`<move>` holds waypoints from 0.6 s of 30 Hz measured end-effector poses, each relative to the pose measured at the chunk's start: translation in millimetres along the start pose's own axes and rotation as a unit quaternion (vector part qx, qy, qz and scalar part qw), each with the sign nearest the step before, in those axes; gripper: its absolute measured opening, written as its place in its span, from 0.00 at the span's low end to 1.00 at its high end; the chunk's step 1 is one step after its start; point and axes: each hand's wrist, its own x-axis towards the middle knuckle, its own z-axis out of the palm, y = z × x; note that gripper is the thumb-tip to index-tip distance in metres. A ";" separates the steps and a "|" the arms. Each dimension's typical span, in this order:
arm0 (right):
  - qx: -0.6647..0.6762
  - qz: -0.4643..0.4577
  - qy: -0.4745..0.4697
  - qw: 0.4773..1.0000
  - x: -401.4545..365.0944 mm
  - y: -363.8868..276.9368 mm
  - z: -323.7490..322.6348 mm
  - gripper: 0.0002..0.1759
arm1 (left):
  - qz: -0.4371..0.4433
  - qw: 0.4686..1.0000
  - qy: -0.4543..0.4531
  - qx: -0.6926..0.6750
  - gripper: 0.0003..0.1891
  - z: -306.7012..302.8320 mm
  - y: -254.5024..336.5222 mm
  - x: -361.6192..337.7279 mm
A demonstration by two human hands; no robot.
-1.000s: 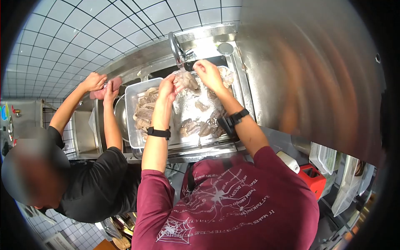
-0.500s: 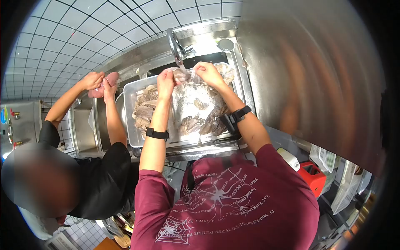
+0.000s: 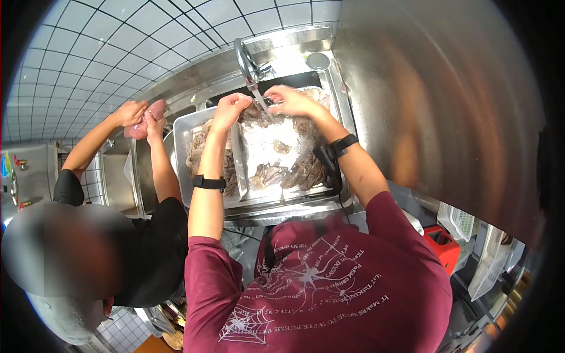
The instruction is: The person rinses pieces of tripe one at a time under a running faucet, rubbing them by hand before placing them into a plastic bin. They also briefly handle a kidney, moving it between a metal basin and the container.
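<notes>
My left hand (image 3: 232, 110) is closed in a pinch at the far side of the sink, beside the running water. A soft grey-brown piece of meat (image 3: 251, 113) hangs below its fingers, partly lost in glare. Just right of the stream, my right hand (image 3: 290, 100) is also pinched, seemingly on the same piece; its fingertips are hard to make out. Beneath both hands, more wet grey-brown meat pieces (image 3: 303, 172) lie in shiny water. To the left, a translucent plastic tub (image 3: 183, 132) holds a heap of similar pieces, under my left forearm.
A curved metal faucet (image 3: 241, 56) pours water between my hands. At left, a co-worker's hands (image 3: 141, 116) hold a pink piece of meat (image 3: 155, 109) over the neighbouring basin. A tall steel panel (image 3: 435, 106) bounds the right side. A red container (image 3: 441, 250) stands low at right.
My left hand has moved slightly right and up, and my right hand slightly left, so they are nearer each other. The piece between them shows less, and the water stream shows more.
</notes>
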 end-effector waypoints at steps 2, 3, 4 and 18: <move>-0.141 0.023 -0.087 0.986 -2.7 -4.6 22.2 0.25 | 0.016 0.999 -0.019 0.027 0.07 6.9 13.8 -2.9; -0.177 0.033 -0.065 0.982 -9.7 -10.2 33.3 0.23 | -0.003 0.999 -0.026 0.040 0.08 12.3 30.0 -9.9; -0.212 0.042 -0.044 0.975 -14.2 -15.0 39.6 0.21 | -0.021 0.998 -0.033 0.053 0.09 14.5 38.9 -13.9; -0.106 0.074 0.012 0.991 -4.9 8.5 1.2 0.12 | -0.019 0.984 0.013 0.176 0.13 -37.7 0.4 -4.0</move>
